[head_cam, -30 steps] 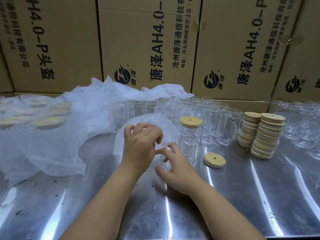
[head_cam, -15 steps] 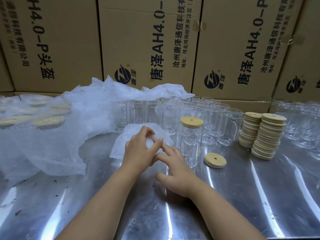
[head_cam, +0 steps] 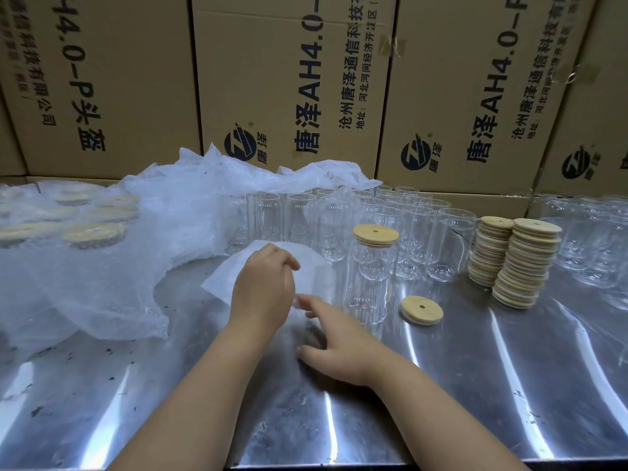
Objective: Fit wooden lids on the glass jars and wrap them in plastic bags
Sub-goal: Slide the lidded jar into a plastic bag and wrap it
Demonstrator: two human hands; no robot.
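The left hand (head_cam: 263, 290), fingers curled, pinches the thin plastic bag (head_cam: 227, 277), which lies on the metal table (head_cam: 475, 385) just left of the upright lidded glass jar (head_cam: 370, 283). The right hand (head_cam: 343, 345) grips nothing — its fingers are nearly straight, tips touching the bag's near edge.

the left hand (head_cam: 263, 290) and right hand (head_cam: 339, 345) are bare, and both forearms (head_cam: 190, 402) run uncovered to the lower edge of view.
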